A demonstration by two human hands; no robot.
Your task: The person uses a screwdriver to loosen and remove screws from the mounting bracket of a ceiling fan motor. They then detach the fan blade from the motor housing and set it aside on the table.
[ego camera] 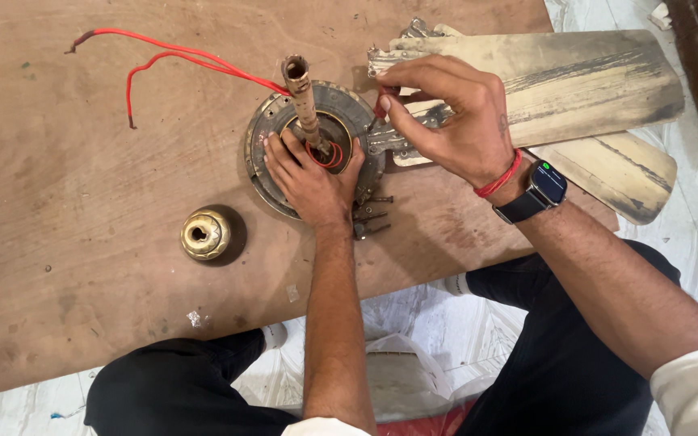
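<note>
Brown plywood board [58, 266] lies on the floor with old fan parts on it. At 9 o'clock from the fan motor [268, 129] sits a small brass cup [206, 234]. Red wires [163, 58] run off toward 10 o'clock. The left hand [310, 179] lies flat and open on the motor, at 6 o'clock from the rod [302, 101]. The right hand [446, 121] pinches a red-handled screwdriver [381, 105] at the motor's 3 o'clock edge. Loose screws [372, 216] lie at 5 o'clock. Dirty fan blades [575, 81] stick out right.
</note>
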